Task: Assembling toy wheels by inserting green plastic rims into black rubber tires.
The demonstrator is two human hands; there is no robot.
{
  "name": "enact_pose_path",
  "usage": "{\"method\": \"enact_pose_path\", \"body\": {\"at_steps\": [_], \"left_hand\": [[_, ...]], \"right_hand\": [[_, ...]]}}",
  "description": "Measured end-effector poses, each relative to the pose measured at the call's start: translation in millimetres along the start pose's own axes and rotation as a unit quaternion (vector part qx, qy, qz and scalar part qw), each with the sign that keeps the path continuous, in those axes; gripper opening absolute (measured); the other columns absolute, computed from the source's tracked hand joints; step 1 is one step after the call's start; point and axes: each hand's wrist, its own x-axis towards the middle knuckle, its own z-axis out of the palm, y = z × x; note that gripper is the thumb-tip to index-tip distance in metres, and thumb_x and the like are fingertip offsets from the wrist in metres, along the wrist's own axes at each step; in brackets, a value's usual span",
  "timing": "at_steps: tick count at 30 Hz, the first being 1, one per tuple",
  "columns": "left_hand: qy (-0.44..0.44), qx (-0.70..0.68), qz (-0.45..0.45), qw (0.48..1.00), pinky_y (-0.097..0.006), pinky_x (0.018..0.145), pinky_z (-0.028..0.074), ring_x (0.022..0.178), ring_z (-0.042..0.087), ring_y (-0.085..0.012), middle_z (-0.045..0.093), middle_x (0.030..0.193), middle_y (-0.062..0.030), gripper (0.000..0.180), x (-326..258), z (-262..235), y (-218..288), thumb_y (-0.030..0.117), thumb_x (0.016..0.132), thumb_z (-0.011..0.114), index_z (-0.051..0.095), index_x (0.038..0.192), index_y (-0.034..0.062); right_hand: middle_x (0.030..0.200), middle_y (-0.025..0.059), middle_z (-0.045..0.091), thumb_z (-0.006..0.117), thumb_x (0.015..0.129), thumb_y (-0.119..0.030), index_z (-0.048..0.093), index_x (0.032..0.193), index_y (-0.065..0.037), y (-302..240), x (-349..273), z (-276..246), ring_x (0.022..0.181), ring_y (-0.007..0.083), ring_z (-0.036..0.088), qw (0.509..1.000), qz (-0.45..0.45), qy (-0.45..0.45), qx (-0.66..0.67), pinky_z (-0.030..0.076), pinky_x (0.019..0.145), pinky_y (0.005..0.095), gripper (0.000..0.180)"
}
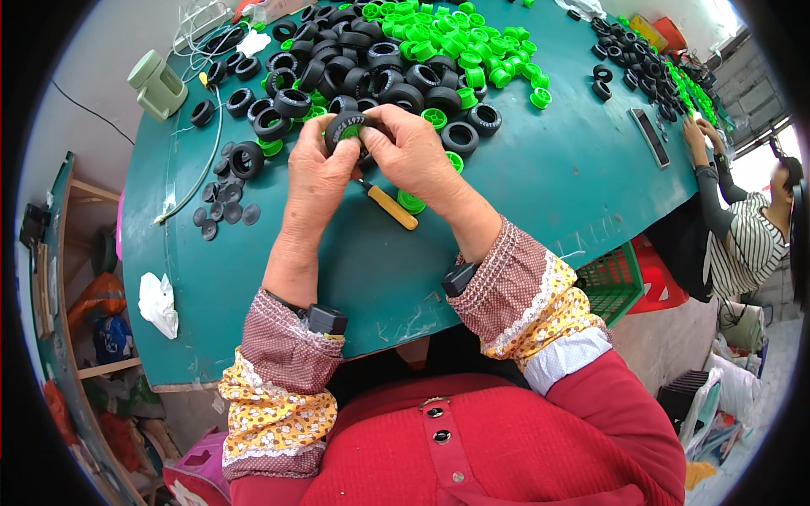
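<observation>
Between my two hands is a small black toy tyre [344,123] with a green wheel hub [353,132] showing in its middle. My left hand [317,171] is closed on the tyre's left side, its thumb pressed at the hub. From the right, my right hand [413,156] grips the same tyre, thumb also at the hub. A screwdriver-like tool with a yellow handle [393,208] lies on the table just below my hands. Beyond them spreads a heap of loose black tyres [337,76] and bright green hubs [472,42].
Flat black discs [231,212] lie left of my hands, near a pale cable [196,181]. A light green jug [157,84] stands at the far left. Crumpled white tissue [158,304] lies near the left edge. At the right, another person [751,228] works by a second pile.
</observation>
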Motion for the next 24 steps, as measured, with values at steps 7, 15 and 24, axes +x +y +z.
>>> {"method": "enact_pose_path", "body": {"at_steps": [7, 15, 24], "left_hand": [[0.017, -0.131, 0.009, 0.991, -0.019, 0.061, 0.044, 0.067, 0.055, -0.0075, 0.059, 0.084, -0.0025, 0.026, -3.0, -14.4, -4.1, 0.013, 0.083, 0.055, 0.054, 0.106, 0.0009], [-0.032, -0.144, 0.03, 0.989, -0.023, 0.067, 0.046, 0.076, 0.057, -0.0099, 0.059, 0.086, -0.0035, 0.027, -6.3, -18.0, -4.5, 0.009, 0.08, 0.057, 0.053, 0.105, -0.0001], [-0.07, -0.101, -0.039, 0.992, -0.022, 0.063, 0.047, 0.068, 0.058, -0.0108, 0.06, 0.078, -0.0039, 0.022, -1.9, -13.4, -7.9, 0.016, 0.08, 0.058, 0.055, 0.098, 0.0025]], "right_hand": [[0.079, 0.0066, 0.06, 0.058, 0.082, -0.011, 0.049, 0.102, 0.005, 6.0, 2.8, 12.8, 0.071, 0.009, 0.057, 0.976, 0.099, -0.022, 0.195, 0.047, 0.059, 0.0222, 0.027], [0.081, 0.0015, 0.057, 0.055, 0.085, -0.011, 0.052, 0.102, 0.002, 5.4, -1.7, 14.6, 0.07, 0.0062, 0.052, 0.986, 0.035, -0.005, 0.165, 0.044, 0.06, 0.0198, 0.022], [0.082, 0.0035, 0.057, 0.051, 0.088, -0.02, 0.054, 0.098, 0.002, 11.6, 3.7, 9.9, 0.069, 0.0078, 0.053, 0.974, 0.033, -0.071, 0.211, 0.045, 0.06, 0.0204, 0.025]]}}
